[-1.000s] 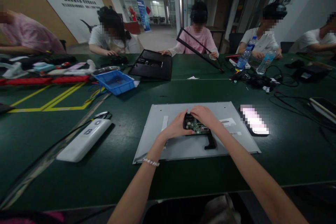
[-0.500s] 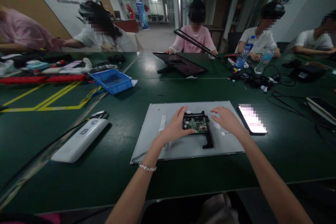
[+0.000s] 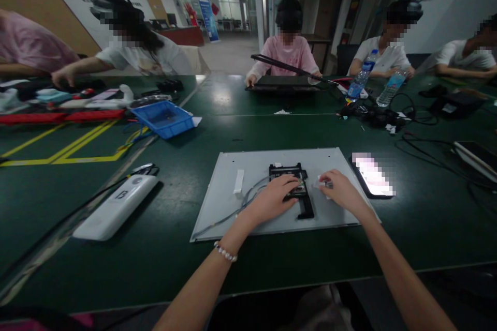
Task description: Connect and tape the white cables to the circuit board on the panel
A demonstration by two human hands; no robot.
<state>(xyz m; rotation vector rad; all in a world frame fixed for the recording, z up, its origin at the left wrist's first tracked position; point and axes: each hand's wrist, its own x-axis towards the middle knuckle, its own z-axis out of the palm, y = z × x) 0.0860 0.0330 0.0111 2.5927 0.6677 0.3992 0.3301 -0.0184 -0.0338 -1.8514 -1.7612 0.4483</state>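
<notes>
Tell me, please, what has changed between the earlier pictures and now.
The right hand let go of the black frame and moved right, over the grey panel; whether it holds anything is unclear. The left hand shifted right from the frame's left side, across the frame. Opposite, the dark panel moved right, before the pink-shirted co-worker. The grey panel, phone, power bank and blue tray stayed put.

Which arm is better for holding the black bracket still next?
Probably the left: the left grip lies over the bracket, fingers reaching across it. The right grip is off to the bracket's right, over the panel.
</notes>
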